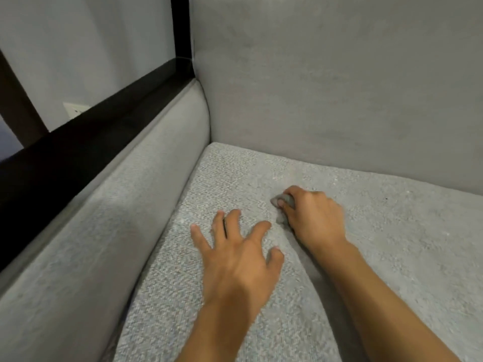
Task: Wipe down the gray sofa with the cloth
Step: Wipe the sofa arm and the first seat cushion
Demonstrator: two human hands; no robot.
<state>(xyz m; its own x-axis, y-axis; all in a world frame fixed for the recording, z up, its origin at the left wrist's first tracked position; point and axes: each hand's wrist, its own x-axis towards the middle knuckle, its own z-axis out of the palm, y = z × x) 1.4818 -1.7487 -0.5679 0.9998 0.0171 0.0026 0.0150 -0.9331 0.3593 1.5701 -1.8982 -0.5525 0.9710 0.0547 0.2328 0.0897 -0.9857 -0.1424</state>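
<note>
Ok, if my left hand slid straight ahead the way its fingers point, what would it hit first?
Your left hand lies flat on the seat cushion, fingers aimed toward the back corner. The seat ahead looks free, so it would probably meet the back cushion first, close beside the armrest.

no readable text, labels, brands or numbers anywhere

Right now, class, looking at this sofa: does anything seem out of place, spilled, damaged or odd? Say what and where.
Nothing looks spilled, torn or askew. One tiny dark speck sits on the seat cushion, right of the right hand gripping the cloth; it stands out against pale fabric, too small to identify.
</note>
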